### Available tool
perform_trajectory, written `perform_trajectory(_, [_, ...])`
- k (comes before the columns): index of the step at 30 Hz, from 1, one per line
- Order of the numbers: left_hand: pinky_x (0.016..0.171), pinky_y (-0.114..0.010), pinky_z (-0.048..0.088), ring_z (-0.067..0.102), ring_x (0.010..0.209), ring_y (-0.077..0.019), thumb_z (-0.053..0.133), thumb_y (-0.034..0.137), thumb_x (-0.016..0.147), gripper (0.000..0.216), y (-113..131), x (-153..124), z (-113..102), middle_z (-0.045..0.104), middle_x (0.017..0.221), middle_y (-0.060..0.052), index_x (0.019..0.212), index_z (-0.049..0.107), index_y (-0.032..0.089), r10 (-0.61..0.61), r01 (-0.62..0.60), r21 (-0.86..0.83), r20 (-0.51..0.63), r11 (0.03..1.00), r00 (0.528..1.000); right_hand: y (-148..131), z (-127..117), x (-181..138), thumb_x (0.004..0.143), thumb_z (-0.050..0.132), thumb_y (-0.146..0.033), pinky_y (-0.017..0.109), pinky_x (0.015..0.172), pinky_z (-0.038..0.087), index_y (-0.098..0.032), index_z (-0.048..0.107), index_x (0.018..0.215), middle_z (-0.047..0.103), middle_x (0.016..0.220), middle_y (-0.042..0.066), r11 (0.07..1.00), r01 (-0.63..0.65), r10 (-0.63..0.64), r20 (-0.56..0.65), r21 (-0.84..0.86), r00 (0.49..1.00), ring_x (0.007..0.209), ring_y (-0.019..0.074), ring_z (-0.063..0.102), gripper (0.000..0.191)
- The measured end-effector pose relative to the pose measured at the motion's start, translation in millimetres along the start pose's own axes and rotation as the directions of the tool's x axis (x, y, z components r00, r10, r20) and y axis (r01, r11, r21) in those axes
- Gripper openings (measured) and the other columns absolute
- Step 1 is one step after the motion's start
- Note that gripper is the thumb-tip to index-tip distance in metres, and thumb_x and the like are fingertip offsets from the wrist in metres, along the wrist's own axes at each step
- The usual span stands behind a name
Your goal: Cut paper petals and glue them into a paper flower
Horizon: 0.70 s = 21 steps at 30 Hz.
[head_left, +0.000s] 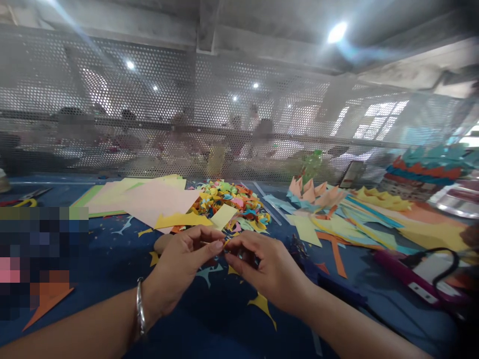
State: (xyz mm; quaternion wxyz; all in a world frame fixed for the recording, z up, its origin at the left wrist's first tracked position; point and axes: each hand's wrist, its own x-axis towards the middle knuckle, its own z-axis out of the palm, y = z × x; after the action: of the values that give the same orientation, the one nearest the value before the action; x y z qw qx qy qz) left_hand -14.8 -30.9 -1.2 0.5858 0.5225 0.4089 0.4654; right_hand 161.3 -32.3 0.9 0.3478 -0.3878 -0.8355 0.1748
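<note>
My left hand (190,262) and my right hand (262,264) meet above the dark blue table, fingertips pinched together and almost touching. Between them shows a tiny bit of yellow paper (226,244), mostly hidden by the fingers. Just beyond my hands lies a heap of small, colourful curled paper pieces (239,199). A pale yellow paper rectangle (223,216) rests at its front edge. To its left are stacked pink sheets (149,202) with a yellow strip (183,220) on top. Yellow scraps (263,306) lie below my hands.
A dark blue glue gun (337,286) lies right of my hands, near a purple power strip (407,279). Paper crowns (314,192), strips and a phone (352,174) stand further right. Scissors (26,199) lie far left. A perforated metal screen (168,99) closes off the back.
</note>
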Motion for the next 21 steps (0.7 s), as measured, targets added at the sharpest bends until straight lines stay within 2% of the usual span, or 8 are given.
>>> perform_trajectory(8, [0.064,-0.022,0.042,0.054,0.069,-0.0096,0.072,0.025,0.069,0.019,1.7,-1.3,1.2,0.065,0.076,-0.001,0.084,0.065,0.016,0.037,-0.037,-0.009,0.023,0.999,0.999,-0.9,0.0,-0.8,0.086,0.054,-0.028,0.024,0.057,0.042,-0.017,0.061,0.087,0.059,0.075,0.002,1.0,-0.007,0.007,0.001,0.018,1.0,0.059,0.0109,0.051,0.014])
perform_trajectory(21, [0.07,-0.025,0.043,0.055,0.073,-0.0118,0.07,0.029,0.071,0.023,-2.4,2.4,-3.3,0.066,0.082,-0.003,0.089,0.064,0.017,0.085,-0.09,0.101,0.051,0.991,0.995,0.8,-0.5,-0.3,0.085,0.054,-0.028,0.024,0.054,0.041,-0.018,0.061,0.085,0.058,0.072,0.0,0.998,-0.021,0.022,-0.014,0.051,1.0,0.06,0.0117,0.05,0.012])
